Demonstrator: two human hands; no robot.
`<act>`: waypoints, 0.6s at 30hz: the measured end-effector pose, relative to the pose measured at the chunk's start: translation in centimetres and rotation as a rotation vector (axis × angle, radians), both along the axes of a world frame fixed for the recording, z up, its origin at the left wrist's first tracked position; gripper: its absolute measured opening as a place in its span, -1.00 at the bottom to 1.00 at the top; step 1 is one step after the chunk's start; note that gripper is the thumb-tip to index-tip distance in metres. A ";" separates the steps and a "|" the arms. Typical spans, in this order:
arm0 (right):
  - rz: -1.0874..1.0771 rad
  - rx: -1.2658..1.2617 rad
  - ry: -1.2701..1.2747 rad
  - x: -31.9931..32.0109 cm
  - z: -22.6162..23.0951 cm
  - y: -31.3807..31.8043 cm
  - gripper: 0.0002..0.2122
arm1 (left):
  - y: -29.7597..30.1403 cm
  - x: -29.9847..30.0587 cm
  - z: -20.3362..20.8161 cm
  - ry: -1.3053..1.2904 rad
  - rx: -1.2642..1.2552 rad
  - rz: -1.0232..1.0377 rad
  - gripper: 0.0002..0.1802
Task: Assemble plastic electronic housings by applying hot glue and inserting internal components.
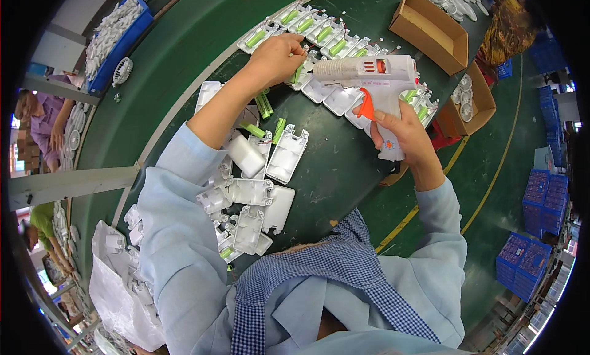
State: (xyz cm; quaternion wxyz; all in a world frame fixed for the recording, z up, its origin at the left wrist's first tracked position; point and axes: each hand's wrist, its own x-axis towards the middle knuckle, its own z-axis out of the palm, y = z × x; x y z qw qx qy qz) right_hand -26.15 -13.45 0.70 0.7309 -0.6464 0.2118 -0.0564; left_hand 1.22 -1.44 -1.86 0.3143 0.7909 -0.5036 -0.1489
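Note:
My right hand [402, 128] is wrapped round the grip of a white hot glue gun [384, 72] with an orange trigger. The gun's nozzle points left, toward my left hand [278, 59]. That hand is closed at the row of white plastic casings, its fingertips bent down by a casing with a green battery [297, 75] in it; what they pinch is hidden. More casings with green batteries [337, 47] and thin wires stand in rows behind. Several bare white casings [287, 155] lie in a loose pile by my left forearm, with loose green batteries [264, 104] among them.
Cardboard boxes [424, 32] holding white fan parts stand at the far right. A clear plastic bag [120, 293] of white parts sits at the left. Past the dark green table are a blue bin [123, 42], a metal post [74, 184], co-workers at the left and blue crates [522, 263] at the right.

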 end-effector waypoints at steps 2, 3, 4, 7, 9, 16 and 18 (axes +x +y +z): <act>0.006 -0.004 0.004 0.1 0.0 -0.1 -0.64 | -0.4 0.0 -0.2 -0.096 -0.002 -0.012 -0.84; 0.014 -0.011 0.005 0.1 0.0 -0.1 -0.64 | -0.6 0.1 -0.4 -0.194 -0.006 -0.021 -0.85; 0.015 -0.009 0.006 0.1 0.2 0.1 -0.64 | -0.6 0.0 -0.6 -0.193 -0.004 -0.020 -0.85; -0.007 -0.007 0.026 0.2 0.4 0.2 -0.66 | -1.0 -0.5 -0.9 -0.303 0.020 -0.030 -0.86; -0.010 -0.015 0.026 0.0 0.4 0.2 -0.67 | -1.1 -0.9 -0.9 -0.324 0.019 -0.038 -0.87; -0.027 -0.030 0.034 -0.2 0.4 0.2 -0.64 | -0.9 -1.4 -0.9 -0.349 -0.001 -0.008 -0.89; -0.025 -0.027 0.031 -0.2 0.4 0.2 -0.65 | -0.8 -1.3 -1.0 -0.370 -0.022 -0.018 -0.89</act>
